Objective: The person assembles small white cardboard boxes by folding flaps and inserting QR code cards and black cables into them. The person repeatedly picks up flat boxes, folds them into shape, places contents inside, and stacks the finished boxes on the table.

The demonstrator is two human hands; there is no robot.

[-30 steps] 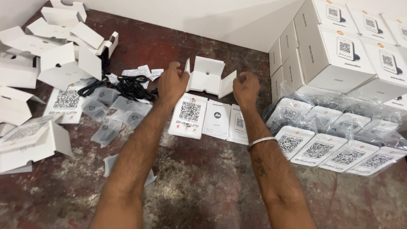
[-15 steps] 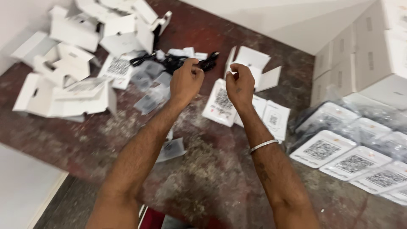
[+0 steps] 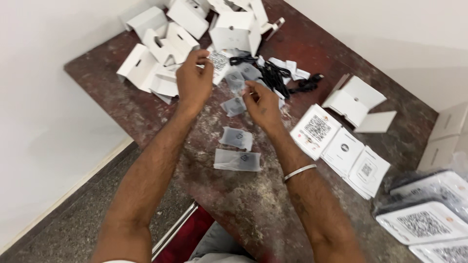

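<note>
My left hand point(image 3: 194, 82) hovers over the table's far side, its curled fingertips against the edge of a white card with a square code point(image 3: 220, 60); a grip is not clear. My right hand point(image 3: 262, 101) is beside it, thumb and forefinger pinched on the corner of a small frosted plastic pouch point(image 3: 234, 106). More such pouches lie near: one point(image 3: 236, 138) and another point(image 3: 237, 160) below the hands, others point(image 3: 237, 80) between them. A tangle of black cables point(image 3: 274, 75) lies just beyond my right hand. A metal bangle point(image 3: 300, 172) circles my right wrist.
Folded white cardboard inserts point(image 3: 156, 58) are heaped at the far left of the dark mottled table point(image 3: 253, 204). To the right are an open white box point(image 3: 353, 102), a white coded device point(image 3: 316, 129), two white cards point(image 3: 356, 158), bagged coded devices point(image 3: 424, 221) and stacked white boxes point(image 3: 448, 134). The table edge and floor point(image 3: 73, 219) are at left.
The view has swung left and nearer. Both hands have moved from the open white box leftward to the pouches and cables, and my right fingers have pinched together.
</note>
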